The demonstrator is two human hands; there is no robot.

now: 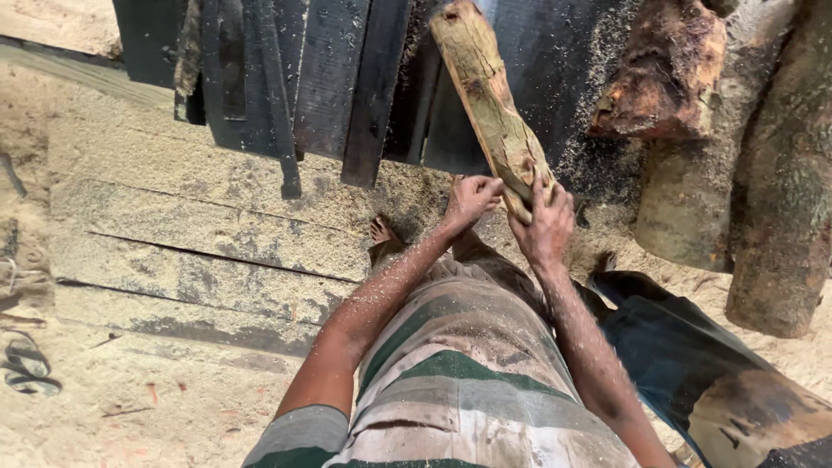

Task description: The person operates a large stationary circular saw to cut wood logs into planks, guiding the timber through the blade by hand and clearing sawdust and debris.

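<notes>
A rough, pale wooden slab stands tilted in front of me, its top end leaning away toward the upper middle. My left hand grips its lower end from the left side. On the right side of that same end sits my right hand, fingers wrapped over the edge. Both forearms are dusted with sawdust. My bare foot rests on the sawdust just left of the hands.
Dark planks lean at the top left. Thick logs lie at the right, with a reddish chunk above. Sawdust-covered boards stretch across the left. A dark cloth lies at lower right, and sandals at far left.
</notes>
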